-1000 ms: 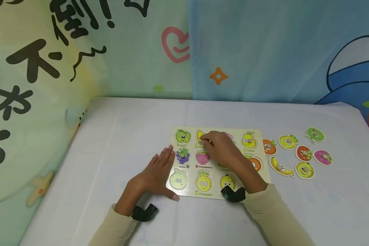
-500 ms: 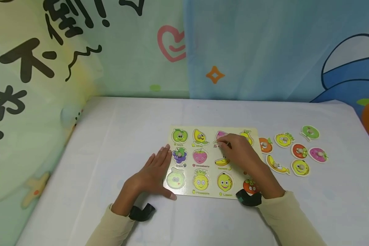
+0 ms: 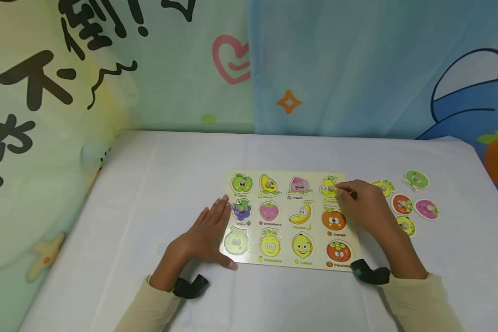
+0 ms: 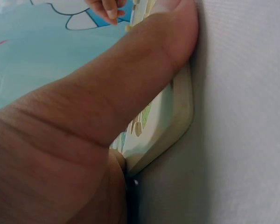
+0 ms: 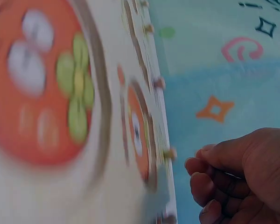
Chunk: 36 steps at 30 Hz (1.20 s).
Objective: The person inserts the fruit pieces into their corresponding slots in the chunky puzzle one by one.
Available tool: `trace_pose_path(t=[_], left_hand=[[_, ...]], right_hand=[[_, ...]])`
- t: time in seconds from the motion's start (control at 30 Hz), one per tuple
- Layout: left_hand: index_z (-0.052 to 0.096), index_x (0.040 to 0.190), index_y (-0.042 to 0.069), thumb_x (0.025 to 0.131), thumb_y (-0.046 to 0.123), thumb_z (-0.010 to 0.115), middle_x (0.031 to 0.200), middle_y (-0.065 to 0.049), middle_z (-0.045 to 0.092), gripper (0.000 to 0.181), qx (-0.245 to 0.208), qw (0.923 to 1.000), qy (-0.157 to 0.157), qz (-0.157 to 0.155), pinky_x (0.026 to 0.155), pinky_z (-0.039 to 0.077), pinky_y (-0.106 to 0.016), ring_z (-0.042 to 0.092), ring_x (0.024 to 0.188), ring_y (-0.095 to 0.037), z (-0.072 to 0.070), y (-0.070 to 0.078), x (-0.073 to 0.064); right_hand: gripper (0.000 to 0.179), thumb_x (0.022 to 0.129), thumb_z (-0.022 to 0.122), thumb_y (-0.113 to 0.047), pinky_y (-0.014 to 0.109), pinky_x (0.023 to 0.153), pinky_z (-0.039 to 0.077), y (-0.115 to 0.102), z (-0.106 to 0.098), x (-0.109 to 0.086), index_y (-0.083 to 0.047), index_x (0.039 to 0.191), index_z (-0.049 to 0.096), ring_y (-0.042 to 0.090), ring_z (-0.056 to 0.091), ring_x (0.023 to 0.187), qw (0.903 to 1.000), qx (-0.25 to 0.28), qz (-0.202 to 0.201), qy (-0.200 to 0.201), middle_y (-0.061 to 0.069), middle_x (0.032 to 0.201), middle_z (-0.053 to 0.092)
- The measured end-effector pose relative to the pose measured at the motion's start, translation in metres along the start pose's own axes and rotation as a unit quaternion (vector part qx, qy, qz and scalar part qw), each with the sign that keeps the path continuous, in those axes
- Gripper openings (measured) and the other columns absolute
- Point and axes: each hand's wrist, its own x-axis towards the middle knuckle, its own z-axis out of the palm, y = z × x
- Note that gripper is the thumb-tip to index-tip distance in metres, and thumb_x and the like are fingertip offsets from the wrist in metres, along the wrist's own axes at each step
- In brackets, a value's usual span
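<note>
A cream fruit puzzle board (image 3: 284, 182) lies on the white-covered table. My left hand (image 3: 205, 235) rests flat along its left side, fingers straight; in the left wrist view the thumb (image 4: 130, 74) lies across the board's edge (image 4: 181, 102). At the board's upper right, my right hand (image 3: 369, 210) reaches to the pear piece (image 3: 328, 188), fingertips right beside it. The right wrist view shows this hand's fingers (image 5: 203, 184) curled with thumb against index, nothing between them, and a small gap to the nearest knob (image 5: 170, 154). Knobbed apple (image 3: 242, 183), mango (image 3: 268, 184) and peach (image 3: 299, 185) pieces sit in the top row.
Loose knobbed pieces lie right of the board: a green one (image 3: 416, 179), a red one (image 3: 401, 204), a pink one (image 3: 427, 209), a yellow lemon-like one (image 3: 406, 225) and a pineapple (image 3: 385, 186) partly behind the right hand. A printed curtain (image 3: 357, 69) hangs behind the table.
My right hand has moved right along the top row, from the mango past the peach to the pear. It now hides the loose orange and banana pieces. The left hand stays on the board.
</note>
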Motion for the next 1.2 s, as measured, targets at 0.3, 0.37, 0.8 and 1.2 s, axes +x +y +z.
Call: trace_pose_path(t=[0.3, 0.37, 0.8, 1.2], left_hand=[[0.0, 0.155, 0.003, 0.057, 0.06, 0.086, 0.162, -0.009, -0.011, 0.142, -0.002, 1.0, 0.0, 0.001, 0.117, 0.002, -0.045, -0.01, 0.147, -0.025, 0.0, 0.0, 0.0], [0.001, 0.155, 0.003, 0.057, 0.06, 0.086, 0.162, -0.009, -0.011, 0.142, -0.002, 1.0, 0.001, 0.001, 0.117, 0.002, -0.046, -0.01, 0.147, -0.025, -0.001, 0.0, 0.0], [-0.001, 0.155, 0.003, 0.058, 0.061, 0.085, 0.162, -0.009, -0.012, 0.142, 0.0, 1.0, -0.006, -0.003, 0.117, 0.001, -0.045, -0.012, 0.147, -0.024, -0.001, -0.001, 0.001], [-0.002, 0.155, 0.004, 0.058, 0.063, 0.085, 0.161, -0.008, -0.014, 0.144, 0.001, 1.0, -0.006, 0.001, 0.117, 0.0, -0.044, -0.013, 0.146, -0.023, 0.0, -0.002, 0.0]], right_hand=[[0.035, 0.101, 0.053, -0.021, 0.039, 0.071, 0.047, 0.033, -0.026, -0.013, 0.003, 0.126, 0.062, 0.032, 0.056, 0.091, 0.9942, -0.017, 0.086, 0.062, 0.022, 0.111, 0.063], [0.036, 0.102, 0.051, -0.022, 0.028, 0.068, 0.045, 0.041, -0.035, -0.015, 0.001, 0.128, 0.061, 0.029, 0.053, 0.091, 0.9897, -0.022, 0.117, 0.079, 0.02, 0.11, 0.062], [0.045, 0.104, 0.043, -0.028, 0.011, 0.053, 0.037, 0.101, -0.077, -0.027, -0.003, 0.14, 0.051, 0.033, 0.049, 0.103, 0.9399, -0.017, 0.312, 0.138, 0.024, 0.13, 0.055], [0.051, 0.102, 0.048, -0.03, 0.056, 0.087, 0.042, 0.122, -0.074, -0.031, 0.003, 0.141, 0.046, 0.045, 0.04, 0.122, 0.9085, 0.022, 0.411, 0.069, 0.028, 0.138, 0.045]])
